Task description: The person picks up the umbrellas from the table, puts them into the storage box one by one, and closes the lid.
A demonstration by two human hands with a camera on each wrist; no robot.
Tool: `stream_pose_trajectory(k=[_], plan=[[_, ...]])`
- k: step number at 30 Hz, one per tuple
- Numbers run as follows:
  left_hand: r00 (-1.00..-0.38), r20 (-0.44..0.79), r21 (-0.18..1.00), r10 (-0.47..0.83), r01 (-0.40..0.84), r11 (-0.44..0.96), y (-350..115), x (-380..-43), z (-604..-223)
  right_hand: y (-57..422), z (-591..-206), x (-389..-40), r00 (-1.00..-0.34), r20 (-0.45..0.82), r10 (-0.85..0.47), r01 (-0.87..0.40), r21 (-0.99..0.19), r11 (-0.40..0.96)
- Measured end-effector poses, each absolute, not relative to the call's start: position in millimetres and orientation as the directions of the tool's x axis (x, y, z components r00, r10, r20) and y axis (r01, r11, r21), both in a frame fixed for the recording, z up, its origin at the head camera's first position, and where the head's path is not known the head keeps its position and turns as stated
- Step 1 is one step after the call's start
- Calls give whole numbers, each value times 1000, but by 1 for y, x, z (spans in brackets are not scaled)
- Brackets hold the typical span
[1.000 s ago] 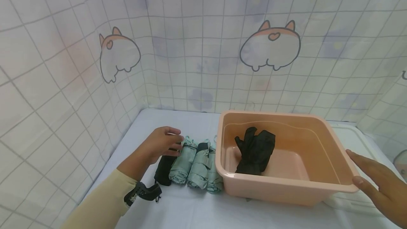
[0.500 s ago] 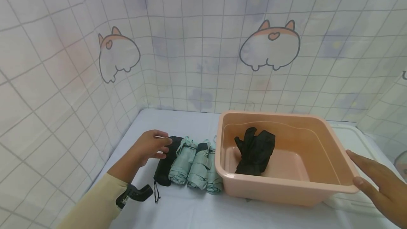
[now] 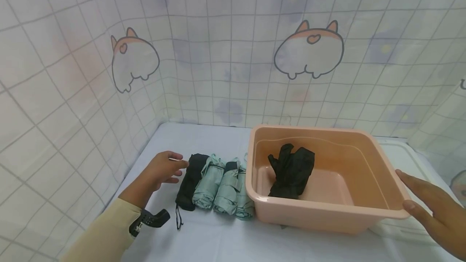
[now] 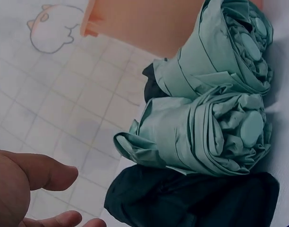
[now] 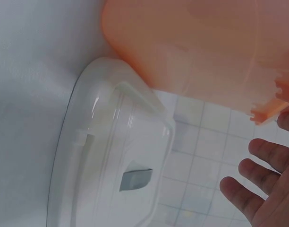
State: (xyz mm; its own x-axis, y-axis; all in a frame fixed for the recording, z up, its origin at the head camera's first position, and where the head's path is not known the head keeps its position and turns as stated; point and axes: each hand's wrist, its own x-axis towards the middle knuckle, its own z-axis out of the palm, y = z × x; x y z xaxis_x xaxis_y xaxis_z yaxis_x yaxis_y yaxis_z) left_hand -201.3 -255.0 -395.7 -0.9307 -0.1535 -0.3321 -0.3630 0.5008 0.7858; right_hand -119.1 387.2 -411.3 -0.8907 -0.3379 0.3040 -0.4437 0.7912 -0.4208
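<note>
Right hand point(image 3: 437, 207) lower right, fingers apart, touching peach tub point(image 3: 309, 216), left hand point(image 3: 161, 170) lower left, fingers apart beside black pouch point(image 3: 191, 183) left of centre, green rolls point(image 3: 210, 185) alongside, black cloth point(image 3: 294, 173) in tub, gridded backdrop point(image 3: 218, 60) behind.

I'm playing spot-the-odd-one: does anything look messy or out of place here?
Maybe the black cloth: it lies crumpled in the peach tub, while the green rolls outside lie neatly side by side.

Grid-patterned backdrop point(image 3: 222, 55) with cartoon animal prints point(image 3: 308, 55), behind white table point(image 3: 204, 246); white plastic lid point(image 3: 405, 156) at right.
</note>
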Motion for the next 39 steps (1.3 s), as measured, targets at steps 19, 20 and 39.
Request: stream_pose_trajectory(k=[19, 20, 39], plan=[[-896, -436, 753, -83, -414, 511, -264, -205, -423, 382, -408, -116, -932, 205, -300, -361, -415, 835], [-895, -440, 755, -79, -416, 507, -264, -205, -424, 383, -408, -116, -931, 208, -302, -363, -416, 834], [-868, -491, 731, -70, -455, 509, -263, -211, -431, 383, -410, -116, -919, 239, -314, -390, -420, 820]])
